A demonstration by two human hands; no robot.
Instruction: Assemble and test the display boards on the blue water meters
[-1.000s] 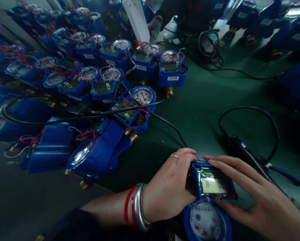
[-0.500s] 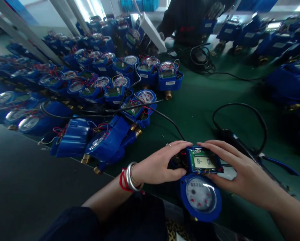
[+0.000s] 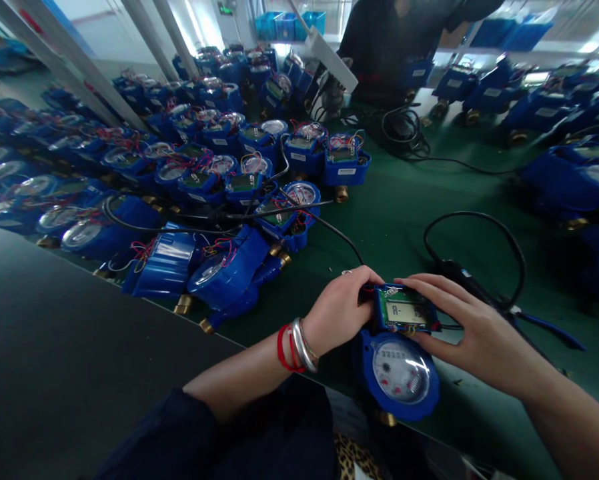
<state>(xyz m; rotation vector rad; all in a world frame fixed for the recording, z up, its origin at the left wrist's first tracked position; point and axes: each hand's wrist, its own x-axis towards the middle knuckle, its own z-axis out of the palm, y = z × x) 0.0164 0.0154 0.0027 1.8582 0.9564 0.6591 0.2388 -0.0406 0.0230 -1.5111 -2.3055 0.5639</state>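
Note:
A blue water meter [image 3: 364, 373] stands at the table's front edge, its round dial facing up. Behind the dial, its housing carries a green circuit board with a lit display [image 3: 407, 313]; some characters are blurred. My left hand [image 3: 342, 310] is closed at the housing's left side, with the fingertips partly hidden by the housing and dark parts there. Along the right side, my right hand [image 3: 472, 337] grips the housing, fingers over the far edge and thumb at the near edge. A black cable emerges under the right fingers.
Rows of blue meters [image 3: 239, 270] with loose wires fill the table's left side. More meters [image 3: 574, 163] stand at right. A black cable [image 3: 519, 257] loops beyond my right hand. A white power strip [image 3: 332, 60] hangs near a person in dark clothing [image 3: 379, 47] across the table.
My left hand has shifted right and its fingers have curled in at the housing's side. The display's characters have changed. The camera view has shifted slightly.

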